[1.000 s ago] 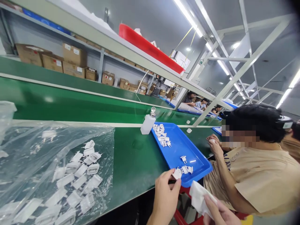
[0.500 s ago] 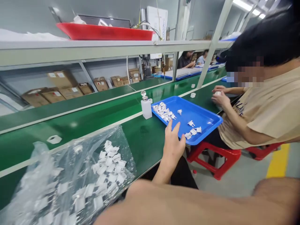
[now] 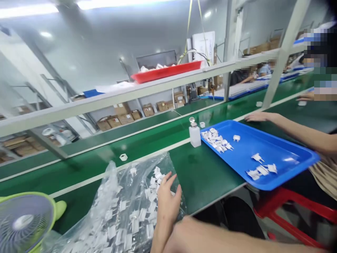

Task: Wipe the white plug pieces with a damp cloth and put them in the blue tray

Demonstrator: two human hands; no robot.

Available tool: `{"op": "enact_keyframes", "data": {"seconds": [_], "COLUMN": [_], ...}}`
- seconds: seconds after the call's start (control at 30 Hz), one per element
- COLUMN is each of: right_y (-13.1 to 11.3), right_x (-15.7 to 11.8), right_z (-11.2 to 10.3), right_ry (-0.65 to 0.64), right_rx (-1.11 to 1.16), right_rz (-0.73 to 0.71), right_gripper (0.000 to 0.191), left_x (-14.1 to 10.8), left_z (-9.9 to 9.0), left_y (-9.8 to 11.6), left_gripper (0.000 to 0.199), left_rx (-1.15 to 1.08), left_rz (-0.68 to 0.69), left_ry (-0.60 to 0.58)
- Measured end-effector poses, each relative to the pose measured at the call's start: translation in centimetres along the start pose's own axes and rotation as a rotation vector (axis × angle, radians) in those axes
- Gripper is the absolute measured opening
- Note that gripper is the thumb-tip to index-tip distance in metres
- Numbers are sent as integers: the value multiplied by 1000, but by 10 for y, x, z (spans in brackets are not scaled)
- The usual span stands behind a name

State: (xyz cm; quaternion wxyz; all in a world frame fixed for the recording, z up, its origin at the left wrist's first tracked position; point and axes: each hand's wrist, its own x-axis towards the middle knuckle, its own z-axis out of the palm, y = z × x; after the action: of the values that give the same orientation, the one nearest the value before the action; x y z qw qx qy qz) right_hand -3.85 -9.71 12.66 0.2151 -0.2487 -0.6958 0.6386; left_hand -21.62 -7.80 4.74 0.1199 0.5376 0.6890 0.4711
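My left hand (image 3: 170,191) is over the right side of a clear plastic bag (image 3: 167,161), fingers apart and nothing visible in them. White plug pieces (image 3: 134,221) fill much of the bag, and some lie right by my fingertips. A blurred bare forearm (image 3: 226,233) of mine crosses the bottom from the right; its hand is out of sight. To the right, a blue tray (image 3: 237,160) holds a pile of white plugs (image 3: 216,140) at its left end and several loose ones (image 3: 262,170) near its front edge.
A white pump bottle (image 3: 195,135) stands left of the tray. A green fan (image 3: 26,221) is at lower left. White rings (image 3: 123,157) sit on the green belt. Another person's hand (image 3: 255,117) rests by the tray's back edge, above a red stool (image 3: 286,207).
My left hand has gone from the blue tray's near edge to the plastic bag, still open. The view has swung left, showing the fan. The neighbouring person's hand now reaches the tray's back edge.
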Motion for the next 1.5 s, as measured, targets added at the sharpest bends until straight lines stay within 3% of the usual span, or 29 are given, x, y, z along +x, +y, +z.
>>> {"op": "enact_keyframes", "data": {"seconds": [0.1,0.2,0.33,0.43,0.5,0.57,0.73,0.87,1.07,1.27,1.5], "right_y": [0,10,26,29,27,24,25,26,21,27,18], "right_x": [17,26,30,30,26,21,7,7,9,5,-4], "right_z": [-31,-71,-108,-122,-128,-134,-144,-139,-128,-128,-127], "right_ry": [29,191,352,403,406,414,472,507,534,614,328], "right_rx": [67,160,255,318,360,385,364,312,293,389,361], "right_rz": [95,141,150,99,63,45,13,-9,-47,-12,-25], "right_gripper": [27,33,48,49,49,49,51,53,52,51,46], "left_x": [14,46,105,130,126,106,48,34,34,31,25], "left_z": [-9,-8,14,38,48,52,54,56,53,44,42], "left_y": [7,27,61,88,104,115,114,111,111,108,106], "left_gripper": [40,45,43,34,29,31,45,49,52,50,50], "left_rx": [-114,-221,-361,-472,-541,-604,-789,-884,-866,-894,-974], "left_rz": [-42,-71,-66,-88,-106,-129,-249,-276,-209,-255,-333], "left_ry": [21,26,-10,-82,-167,-282,-479,-443,-365,-320,-323]}}
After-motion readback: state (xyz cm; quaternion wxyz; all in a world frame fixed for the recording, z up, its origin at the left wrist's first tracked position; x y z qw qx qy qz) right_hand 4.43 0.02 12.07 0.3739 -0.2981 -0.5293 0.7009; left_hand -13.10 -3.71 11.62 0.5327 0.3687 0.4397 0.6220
